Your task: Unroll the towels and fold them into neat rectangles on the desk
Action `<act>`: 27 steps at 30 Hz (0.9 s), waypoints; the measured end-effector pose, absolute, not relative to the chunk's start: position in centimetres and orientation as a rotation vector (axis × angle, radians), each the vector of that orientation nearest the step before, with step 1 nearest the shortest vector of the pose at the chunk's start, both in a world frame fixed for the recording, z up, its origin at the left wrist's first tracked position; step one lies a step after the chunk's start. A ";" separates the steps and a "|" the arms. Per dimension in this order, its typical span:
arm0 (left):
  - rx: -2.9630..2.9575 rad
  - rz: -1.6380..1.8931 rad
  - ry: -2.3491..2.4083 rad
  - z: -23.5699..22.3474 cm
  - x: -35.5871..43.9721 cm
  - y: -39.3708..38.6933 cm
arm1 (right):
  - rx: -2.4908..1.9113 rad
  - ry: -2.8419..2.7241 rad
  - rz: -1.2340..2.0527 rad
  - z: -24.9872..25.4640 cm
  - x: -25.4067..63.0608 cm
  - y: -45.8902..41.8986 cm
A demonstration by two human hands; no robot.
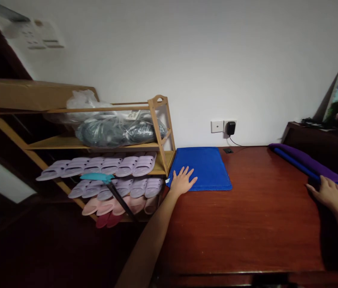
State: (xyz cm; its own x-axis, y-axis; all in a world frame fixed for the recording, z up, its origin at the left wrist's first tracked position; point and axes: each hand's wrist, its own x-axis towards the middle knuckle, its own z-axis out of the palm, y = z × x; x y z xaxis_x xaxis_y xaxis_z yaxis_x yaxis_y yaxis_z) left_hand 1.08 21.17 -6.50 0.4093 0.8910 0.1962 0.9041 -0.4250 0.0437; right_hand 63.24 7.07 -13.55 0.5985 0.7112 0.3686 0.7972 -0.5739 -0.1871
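My left hand (182, 181) lies flat with its fingers spread on the near left corner of a blue mat (206, 166), which lies flat on the reddish-brown wooden table (247, 224) against the wall. My right hand (331, 194) rests open on the table at the right, its fingertips touching the near end of a folded purple and blue mat (303, 162). That mat runs diagonally toward the back right. Neither hand grips anything.
A wooden shoe rack (160, 132) stands left of the table, holding rows of lilac and pink slippers (112, 166) and a plastic bag of dark items (118, 130). A wall socket with a black charger (231, 128) sits behind the table. A dark cabinet (321, 140) stands at right.
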 end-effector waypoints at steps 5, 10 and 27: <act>-2.561 -0.268 -1.646 -6.4 1.2 21.2 | -2.421 -1.042 -0.569 -11.2 61.7 7.8; -2.556 -0.270 -1.640 -6.6 1.2 21.4 | -2.444 -0.934 -0.406 -11.9 64.0 8.5; -2.558 -0.302 -1.635 -6.7 1.0 21.6 | -2.061 -0.662 -0.351 -4.7 61.6 10.8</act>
